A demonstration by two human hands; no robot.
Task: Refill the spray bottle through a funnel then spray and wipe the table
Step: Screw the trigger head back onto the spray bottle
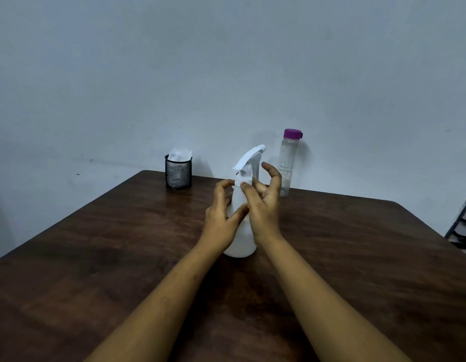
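Observation:
A white spray bottle (241, 241) with a white trigger head stands upright in the middle of the dark wooden table (96, 244). My left hand (221, 212) wraps around the left side of its body, thumb across the front. My right hand (264, 202) is at the bottle's right side, thumb and forefinger touching the collar under the trigger head, the other fingers spread. A clear water bottle (288, 163) with a purple cap stands behind, to the right, near the wall. No funnel is in view.
A black mesh cup (178, 175) holding white cloth or paper stands at the table's back edge, to the left. A plain grey wall rises right behind the table. A dark rack (464, 226) shows at the right edge.

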